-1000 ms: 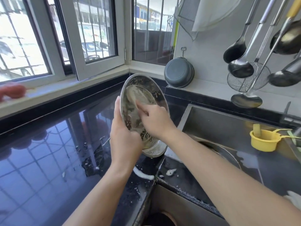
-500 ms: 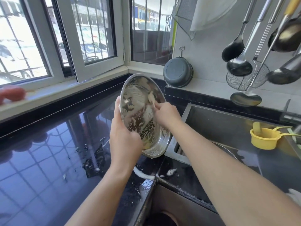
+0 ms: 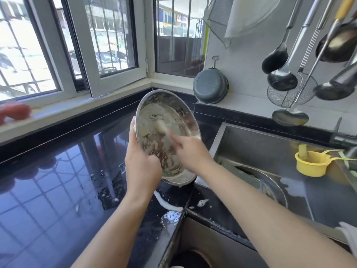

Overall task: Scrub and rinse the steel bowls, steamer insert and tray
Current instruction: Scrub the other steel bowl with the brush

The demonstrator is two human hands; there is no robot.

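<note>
Head view: a round, soapy stainless-steel bowl (image 3: pixel 166 136) is tilted on edge above the glossy black counter (image 3: pixel 58 190), just left of the steel sink (image 3: pixel 270 151). The left hand (image 3: pixel 142 167) grips its near rim. The right hand (image 3: pixel 191 151), blurred, holds a pale scrubber (image 3: pixel 161 126) against the bowl's inside.

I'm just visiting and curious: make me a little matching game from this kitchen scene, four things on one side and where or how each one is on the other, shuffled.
Things:
1. steel bowl
2. yellow cup
3. dark pan
4. wire skimmer

Places or states:
A. hanging on the wall among the ladles
B. soapy, tilted, held by the left hand
C. sitting in the sink
D. leaning on the wall behind the counter

Pairs: 1-B, 2-C, 3-D, 4-A
</note>
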